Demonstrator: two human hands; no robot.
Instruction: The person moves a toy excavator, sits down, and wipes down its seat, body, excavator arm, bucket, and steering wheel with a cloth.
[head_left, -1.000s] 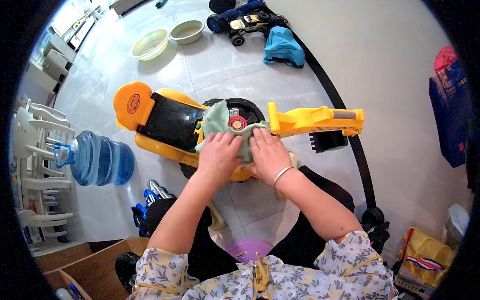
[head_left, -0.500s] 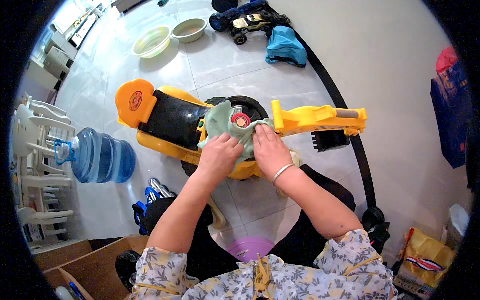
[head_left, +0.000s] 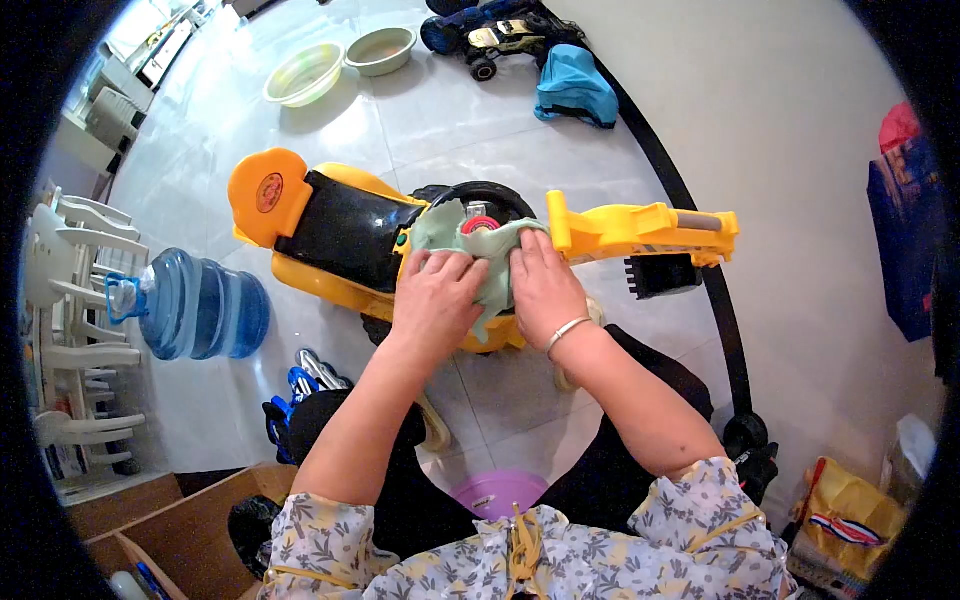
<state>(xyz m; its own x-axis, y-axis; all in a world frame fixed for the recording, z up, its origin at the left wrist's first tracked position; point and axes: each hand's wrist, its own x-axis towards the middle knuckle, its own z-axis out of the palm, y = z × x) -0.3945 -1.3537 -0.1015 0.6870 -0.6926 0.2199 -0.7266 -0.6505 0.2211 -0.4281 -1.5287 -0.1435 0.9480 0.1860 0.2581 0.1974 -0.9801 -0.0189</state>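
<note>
A yellow ride-on toy excavator (head_left: 335,290) with a black seat (head_left: 350,230) stands on the floor in front of me. A pale green cloth (head_left: 497,287) lies bunched over the near side of its black steering wheel (head_left: 515,197). The wheel's red centre (head_left: 480,223) shows past the cloth's edge. My left hand (head_left: 440,297) is closed on the cloth's left part, fingers curled. On the right part, my right hand (head_left: 546,283) grips the cloth too, close to the yellow digger arm (head_left: 630,232). Both thumbs and the near rim are partly hidden.
A blue water jug (head_left: 205,305) lies on its side at left, near white chairs (head_left: 85,330). Two basins (head_left: 305,75), toy cars (head_left: 500,38) and a blue bag (head_left: 577,88) are farther back. A purple stool or basin (head_left: 497,493) sits between my legs.
The cloth has been drawn over more of the red centre, and a fold now hangs down between my hands. My left hand has shifted slightly left and its fingers are more curled.
</note>
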